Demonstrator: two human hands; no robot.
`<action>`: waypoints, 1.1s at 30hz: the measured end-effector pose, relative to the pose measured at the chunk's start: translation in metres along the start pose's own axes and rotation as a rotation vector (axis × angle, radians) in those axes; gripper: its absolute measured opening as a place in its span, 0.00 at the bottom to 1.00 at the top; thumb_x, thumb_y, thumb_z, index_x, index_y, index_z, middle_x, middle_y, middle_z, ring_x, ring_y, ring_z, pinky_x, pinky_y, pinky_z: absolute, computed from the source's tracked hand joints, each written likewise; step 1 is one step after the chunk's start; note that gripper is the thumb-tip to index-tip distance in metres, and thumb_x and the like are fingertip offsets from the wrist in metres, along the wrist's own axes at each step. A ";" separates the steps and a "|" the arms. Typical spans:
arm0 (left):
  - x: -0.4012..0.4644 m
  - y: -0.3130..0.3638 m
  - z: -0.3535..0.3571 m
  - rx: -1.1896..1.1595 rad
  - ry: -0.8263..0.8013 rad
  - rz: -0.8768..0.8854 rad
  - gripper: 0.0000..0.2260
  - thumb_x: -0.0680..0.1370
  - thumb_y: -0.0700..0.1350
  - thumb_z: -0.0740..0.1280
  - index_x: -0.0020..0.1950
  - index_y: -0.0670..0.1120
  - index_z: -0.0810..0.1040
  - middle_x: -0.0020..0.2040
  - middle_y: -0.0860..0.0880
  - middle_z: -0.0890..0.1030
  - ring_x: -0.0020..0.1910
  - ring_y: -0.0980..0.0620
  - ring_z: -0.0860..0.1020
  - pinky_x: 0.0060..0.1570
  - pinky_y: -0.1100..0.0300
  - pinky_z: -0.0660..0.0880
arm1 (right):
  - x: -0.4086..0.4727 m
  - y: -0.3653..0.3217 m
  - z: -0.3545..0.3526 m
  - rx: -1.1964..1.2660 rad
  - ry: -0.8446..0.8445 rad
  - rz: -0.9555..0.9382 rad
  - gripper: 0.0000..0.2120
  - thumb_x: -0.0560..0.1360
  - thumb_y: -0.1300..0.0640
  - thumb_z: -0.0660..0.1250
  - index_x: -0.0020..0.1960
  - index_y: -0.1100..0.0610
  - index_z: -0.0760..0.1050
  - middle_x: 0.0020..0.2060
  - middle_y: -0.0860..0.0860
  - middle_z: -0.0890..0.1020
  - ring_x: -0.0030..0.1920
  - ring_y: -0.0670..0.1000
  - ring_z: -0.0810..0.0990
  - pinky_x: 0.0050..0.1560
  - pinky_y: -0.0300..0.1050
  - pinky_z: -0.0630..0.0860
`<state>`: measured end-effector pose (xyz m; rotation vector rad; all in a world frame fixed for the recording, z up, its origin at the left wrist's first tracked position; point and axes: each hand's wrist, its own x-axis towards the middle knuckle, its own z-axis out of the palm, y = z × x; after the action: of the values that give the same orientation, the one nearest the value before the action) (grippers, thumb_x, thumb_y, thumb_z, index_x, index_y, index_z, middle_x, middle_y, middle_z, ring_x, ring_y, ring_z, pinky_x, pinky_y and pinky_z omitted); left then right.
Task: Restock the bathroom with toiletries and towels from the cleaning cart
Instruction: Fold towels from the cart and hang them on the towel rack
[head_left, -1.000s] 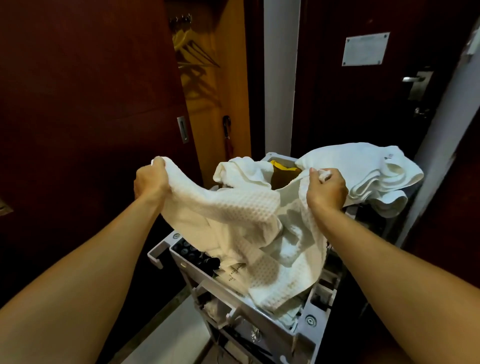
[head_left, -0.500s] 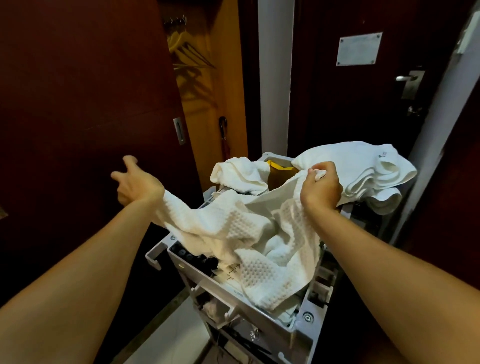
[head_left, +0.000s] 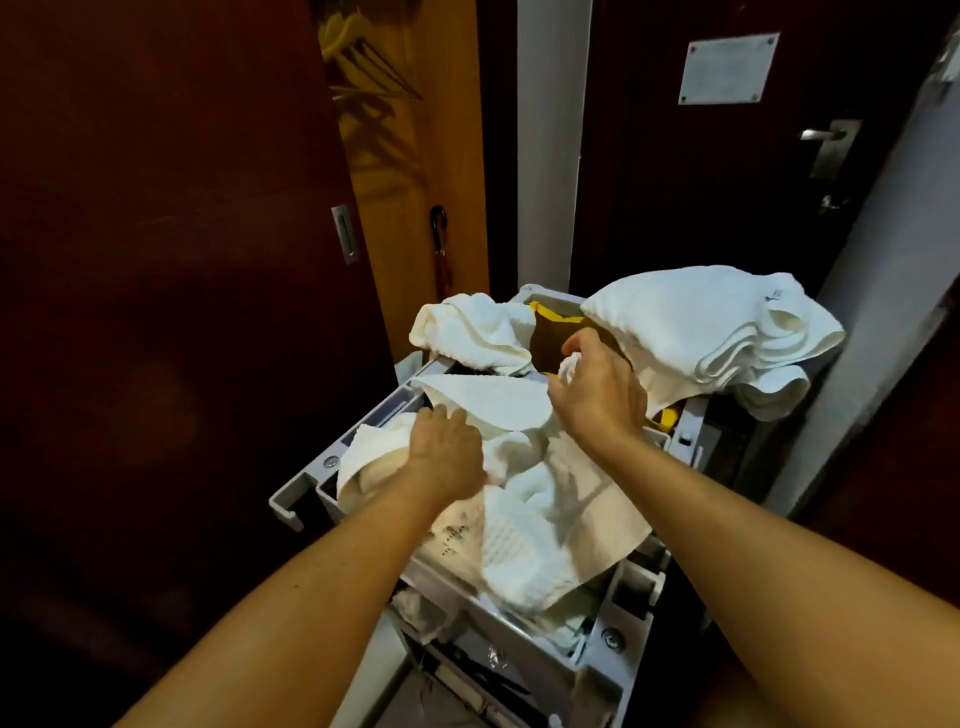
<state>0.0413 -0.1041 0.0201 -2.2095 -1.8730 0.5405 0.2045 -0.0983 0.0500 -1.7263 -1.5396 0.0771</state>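
Head view: towel (head_left: 524, 499) now lowered onto cart (head_left: 306, 491).

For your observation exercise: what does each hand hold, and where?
Right hand pinches a bunched corner of the waffle towel; left hand rests on it.

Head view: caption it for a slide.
Right hand pinches a white waffle towel over the cleaning cart; left hand presses it.

Grey plastic cleaning cart (head_left: 597, 670) fills the middle, and its top tray is buried in white: a waffle-weave towel (head_left: 540, 525) sprawls across the near end of the cart, a crumpled towel (head_left: 472, 332) sits at the cart's far left corner, a folded stack of towels (head_left: 717, 332) overhangs its far right corner.
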 end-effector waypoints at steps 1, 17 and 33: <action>0.004 -0.008 0.005 -0.014 0.008 -0.017 0.25 0.79 0.62 0.60 0.69 0.47 0.74 0.70 0.45 0.71 0.70 0.41 0.66 0.68 0.48 0.63 | -0.002 0.001 0.005 -0.053 -0.048 -0.008 0.13 0.74 0.58 0.70 0.57 0.50 0.73 0.47 0.49 0.78 0.45 0.54 0.75 0.40 0.45 0.67; 0.043 -0.059 0.049 -0.480 -0.066 0.021 0.20 0.76 0.65 0.64 0.53 0.50 0.81 0.56 0.48 0.79 0.56 0.46 0.77 0.49 0.54 0.71 | 0.026 -0.034 0.134 -0.300 -0.583 -0.299 0.25 0.79 0.43 0.63 0.71 0.54 0.68 0.68 0.56 0.71 0.68 0.58 0.68 0.64 0.54 0.69; 0.063 -0.079 0.052 -1.067 -0.206 -0.156 0.17 0.79 0.51 0.65 0.66 0.48 0.69 0.61 0.45 0.75 0.58 0.45 0.75 0.52 0.53 0.72 | 0.045 -0.032 0.190 -0.354 -0.422 -0.444 0.11 0.81 0.51 0.58 0.58 0.55 0.72 0.55 0.55 0.81 0.57 0.58 0.77 0.58 0.52 0.67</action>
<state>-0.0426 -0.0323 -0.0068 -2.5432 -2.8526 -0.4059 0.0889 0.0352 -0.0390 -1.6526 -2.3358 -0.0670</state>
